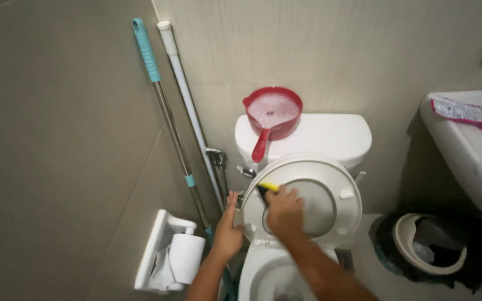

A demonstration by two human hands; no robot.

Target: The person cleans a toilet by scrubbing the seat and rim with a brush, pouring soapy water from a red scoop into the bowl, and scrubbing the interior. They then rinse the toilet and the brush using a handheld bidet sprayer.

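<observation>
**tilefan:** Toilet seat (330,192) is flipped up against the cistern (330,136), underside facing out. Left hand (227,231) lies flat and unclenched on its left rim, looks like it's bracing so the seat doesn't wobble. Right hand (284,212) is clenched around a yellow-and-black scrubber (267,188), pressing it on the seat's inner ring.

**mopguy:** Makes sense. Bowl (269,276) sits right under both wrists. Room's tight though: two mop handles (177,139) lean in the corner just left of the left hand, paper holder (165,251) lower left.

**tilefan:** Yeah, more space to the right, until the lined bin (428,248) and the sink (464,150). Beyond the knuckles, a red dipper (273,114) of sudsy water sits on the cistern, handle hanging over the front edge, within easy reach I'd guess.
</observation>
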